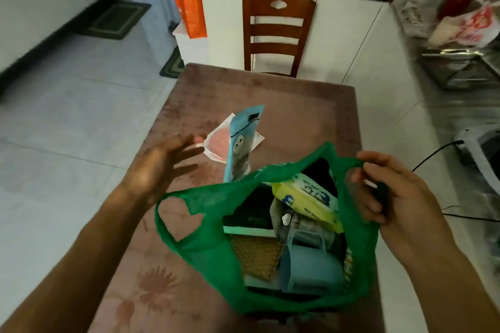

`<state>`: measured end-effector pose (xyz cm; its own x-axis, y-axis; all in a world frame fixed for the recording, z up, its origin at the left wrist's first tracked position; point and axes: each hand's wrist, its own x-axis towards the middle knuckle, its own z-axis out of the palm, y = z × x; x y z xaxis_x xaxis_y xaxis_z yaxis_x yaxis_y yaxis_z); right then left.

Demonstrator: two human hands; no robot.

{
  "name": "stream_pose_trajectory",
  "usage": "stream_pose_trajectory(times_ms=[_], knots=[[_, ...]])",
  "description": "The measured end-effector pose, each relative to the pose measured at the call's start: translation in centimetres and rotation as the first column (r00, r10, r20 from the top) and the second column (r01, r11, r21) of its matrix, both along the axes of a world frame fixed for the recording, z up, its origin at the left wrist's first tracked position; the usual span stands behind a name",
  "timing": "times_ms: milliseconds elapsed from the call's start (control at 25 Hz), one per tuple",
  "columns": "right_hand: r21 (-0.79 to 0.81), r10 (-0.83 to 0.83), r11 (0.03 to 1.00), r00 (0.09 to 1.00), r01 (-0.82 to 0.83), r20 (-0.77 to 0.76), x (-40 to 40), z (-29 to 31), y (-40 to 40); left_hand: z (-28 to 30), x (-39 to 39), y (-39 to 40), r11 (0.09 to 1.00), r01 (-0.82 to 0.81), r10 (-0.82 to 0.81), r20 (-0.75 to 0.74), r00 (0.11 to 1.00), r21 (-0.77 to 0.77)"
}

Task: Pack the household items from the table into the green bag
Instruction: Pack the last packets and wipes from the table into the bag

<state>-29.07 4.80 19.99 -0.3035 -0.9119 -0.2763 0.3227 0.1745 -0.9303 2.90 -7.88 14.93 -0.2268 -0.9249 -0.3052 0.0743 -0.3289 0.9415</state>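
The green bag (208, 246) stands open on the brown table (284, 94), filled with several items, among them a yellow wipes pack (308, 197) and a blue cup (311, 267). My right hand (389, 189) grips the bag's right handle and holds that side up. A tall light-blue packet (240, 149) leans upright at the bag's far rim. My left hand (162, 167) hovers just left of that packet with fingers spread, holding nothing. Behind the packet a clear pouch with a pink item (219, 143) lies flat on the table.
A wooden chair (276, 32) stands at the table's far end, with a white cabinet behind it. An orange bag (190, 11) sits on a low white stand at the back left. Tiled floor lies left; a counter with a cable and appliances runs along the right.
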Motion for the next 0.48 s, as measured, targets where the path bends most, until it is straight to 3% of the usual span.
stream_pose_trajectory(times_ms=[80, 160, 280, 480], knots=[[-0.017, 0.027, 0.999, 0.999, -0.028, -0.018, -0.7, 0.2, 1.0, -1.9, -2.7, 1.2, 1.000, -0.006, 0.013, 0.237, 0.971, -0.029], [-0.016, 0.035, 0.999, 0.999, -0.036, -0.037, -1.5, 0.0, 1.4, -4.3, -4.8, 0.9, 0.993, 0.115, -0.109, 0.379, 0.919, 0.007], [-0.007, 0.015, 1.000, 0.999, -0.015, -0.050, -2.6, -0.3, 1.7, -8.2, -7.1, -1.0, 0.946, 0.315, -0.283, 0.657, 0.699, 0.073], [0.012, 0.011, 1.000, 0.995, -0.010, -0.101, -2.0, -1.6, 0.0, -11.6, -8.4, -5.2, 0.962, 0.253, -0.240, 0.753, 0.613, 0.101]])
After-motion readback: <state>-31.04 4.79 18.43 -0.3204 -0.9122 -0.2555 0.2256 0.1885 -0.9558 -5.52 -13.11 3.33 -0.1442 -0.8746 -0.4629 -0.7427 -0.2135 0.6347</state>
